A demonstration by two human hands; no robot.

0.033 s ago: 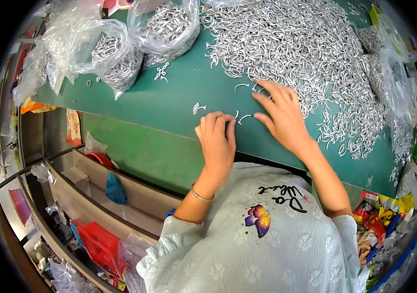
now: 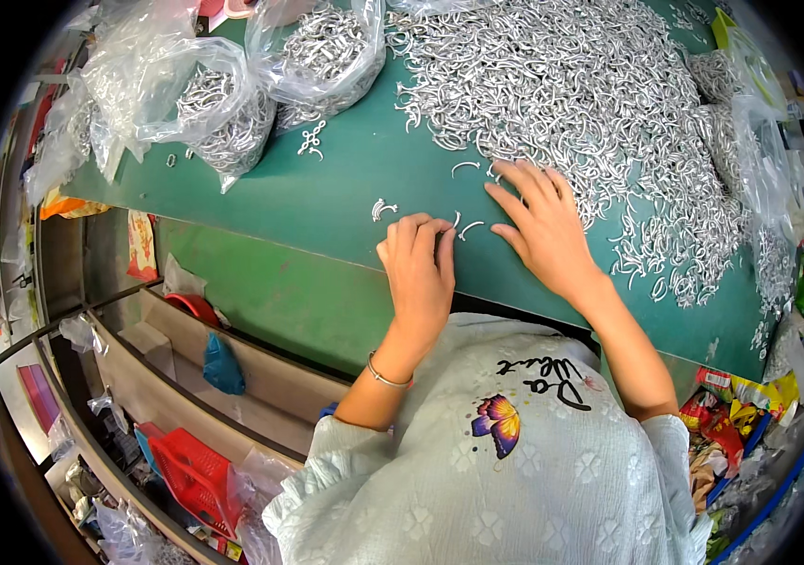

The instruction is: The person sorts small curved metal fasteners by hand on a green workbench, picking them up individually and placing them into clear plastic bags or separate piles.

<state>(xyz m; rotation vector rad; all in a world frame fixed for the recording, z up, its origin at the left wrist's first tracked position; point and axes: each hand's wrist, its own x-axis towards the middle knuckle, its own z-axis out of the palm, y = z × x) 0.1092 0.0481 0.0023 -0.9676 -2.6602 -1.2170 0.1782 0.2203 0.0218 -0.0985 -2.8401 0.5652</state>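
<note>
My left hand (image 2: 418,254) is over the green table, thumb and forefinger pinched together. A small curved silvery metal piece (image 2: 457,220) shows at those fingertips. Just right of it lies another curved metal piece (image 2: 471,229), apart from both hands. My right hand (image 2: 548,231) reaches to the near left edge of a big heap of such pieces (image 2: 553,85), its fingers spread and slightly bent. Its fingertips are beside or over a few pieces, partly hidden. One loose curved piece (image 2: 465,167) rests left of those fingers. A small cluster of pieces (image 2: 383,209) lies left of my left hand.
Clear plastic bags (image 2: 322,66) filled with metal pieces stand at the back left. More pieces (image 2: 311,138) lie near them. The green table (image 2: 270,212) ends at a front edge, with wooden shelving (image 2: 195,386) and a red basket (image 2: 197,476) below left.
My right hand has shifted slightly to the right and nearer to me, and its thumb has drawn away from the loose curved piece. My left hand stays put.
</note>
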